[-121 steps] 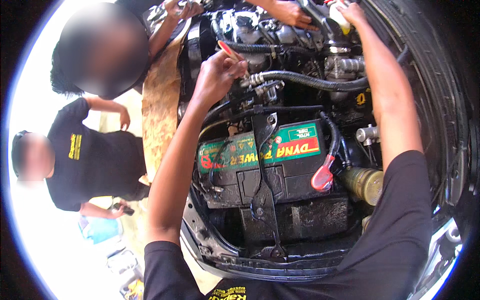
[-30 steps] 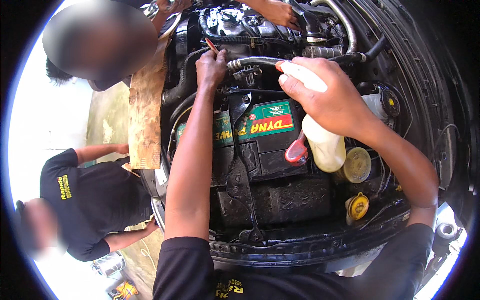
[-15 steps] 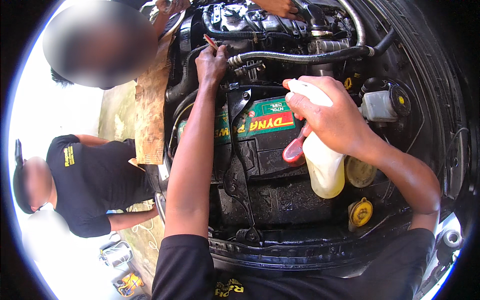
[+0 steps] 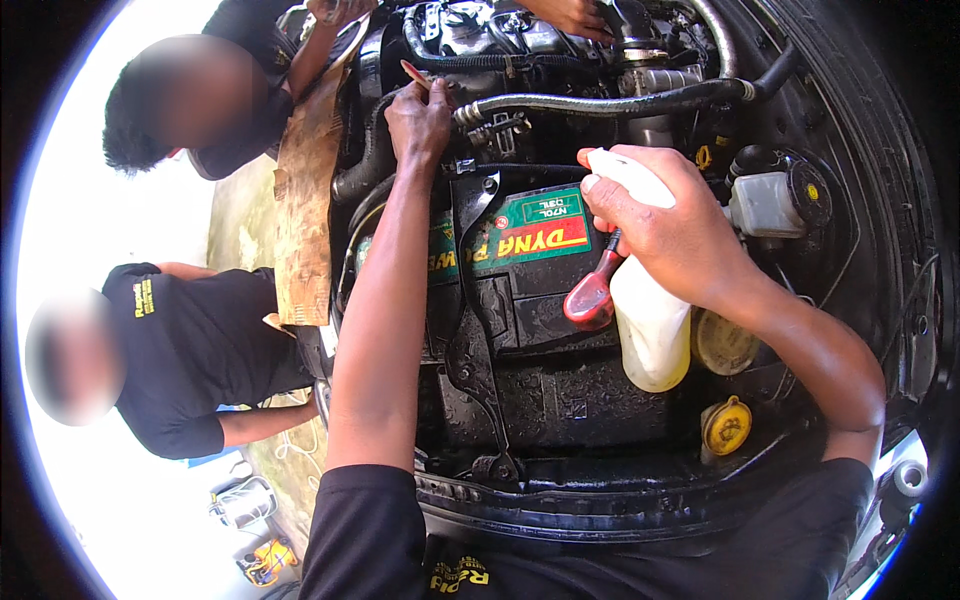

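My left hand (image 4: 418,125) reaches into the engine bay with its fingers closed around a slim red-and-white handle (image 4: 415,73); whatever is at its lower end is hidden. In my right hand (image 4: 680,225) is a white spray bottle (image 4: 652,330) with pale yellow liquid at its base. My fingers wrap its neck and trigger head, over the right end of the black car battery (image 4: 540,350) with its green and red label. A red terminal cover (image 4: 590,303) sits beside the bottle. Ribbed black hoses (image 4: 600,108) run just beyond my hands.
A metal hold-down bracket (image 4: 470,300) crosses the battery. To the right are a fluid reservoir (image 4: 770,205) and a yellow cap (image 4: 727,425). Cardboard (image 4: 303,220) covers the left edge. Another person's hand (image 4: 570,15) works at the far engine; a co-worker (image 4: 200,330) stands left.
The handle in my left hand has tilted and shifted slightly. My right hand and the bottle have moved a little to the right. The co-workers at the left have shifted position.
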`<state>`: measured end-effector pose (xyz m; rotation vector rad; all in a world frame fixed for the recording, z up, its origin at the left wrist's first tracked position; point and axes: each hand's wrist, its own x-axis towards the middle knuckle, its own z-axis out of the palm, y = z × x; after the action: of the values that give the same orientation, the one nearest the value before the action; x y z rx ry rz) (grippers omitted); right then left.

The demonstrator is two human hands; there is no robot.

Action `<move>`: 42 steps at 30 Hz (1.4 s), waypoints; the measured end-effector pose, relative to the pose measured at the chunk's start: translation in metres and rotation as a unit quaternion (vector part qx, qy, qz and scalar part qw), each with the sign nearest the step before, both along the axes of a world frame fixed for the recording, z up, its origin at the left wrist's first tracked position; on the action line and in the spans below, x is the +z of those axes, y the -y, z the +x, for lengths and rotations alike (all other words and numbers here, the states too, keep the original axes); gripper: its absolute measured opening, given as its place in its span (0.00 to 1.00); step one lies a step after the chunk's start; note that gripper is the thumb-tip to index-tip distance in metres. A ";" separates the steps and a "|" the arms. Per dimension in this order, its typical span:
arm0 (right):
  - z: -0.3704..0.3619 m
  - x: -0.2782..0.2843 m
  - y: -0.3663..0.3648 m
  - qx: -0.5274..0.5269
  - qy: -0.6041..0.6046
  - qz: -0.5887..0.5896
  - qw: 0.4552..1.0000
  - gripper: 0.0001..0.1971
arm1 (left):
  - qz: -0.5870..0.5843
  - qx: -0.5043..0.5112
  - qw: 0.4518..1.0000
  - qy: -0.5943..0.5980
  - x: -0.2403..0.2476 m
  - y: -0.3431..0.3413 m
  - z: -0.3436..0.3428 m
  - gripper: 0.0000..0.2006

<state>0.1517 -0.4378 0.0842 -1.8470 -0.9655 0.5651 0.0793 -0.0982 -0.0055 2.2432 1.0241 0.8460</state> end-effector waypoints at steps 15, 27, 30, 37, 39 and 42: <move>-0.011 0.016 0.012 0.030 0.080 -0.032 0.996 0.22 | -0.068 -0.063 0.995 -0.046 0.007 0.005 -0.004 0.21; -0.016 0.027 0.014 0.045 0.076 -0.038 0.995 0.20 | -0.032 -0.035 0.998 -0.040 0.005 0.003 0.001 0.18; -0.021 0.025 0.014 0.051 0.075 -0.044 0.995 0.20 | -0.023 -0.020 0.999 -0.014 0.004 0.003 0.000 0.18; -0.022 0.022 0.012 0.061 0.025 -0.004 0.998 0.15 | -0.007 0.005 1.000 -0.029 0.009 0.002 0.001 0.15; -0.020 0.021 0.012 0.062 0.007 0.007 0.998 0.14 | -0.024 -0.007 1.000 -0.018 0.009 0.004 0.002 0.15; -0.018 0.018 0.012 0.063 -0.020 0.022 0.998 0.12 | -0.032 -0.016 0.999 -0.010 0.005 0.007 0.005 0.15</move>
<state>0.1335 -0.4501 0.1019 -1.7386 -1.0634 0.6505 0.0847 -0.1055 -0.0009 2.2127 1.0068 0.7668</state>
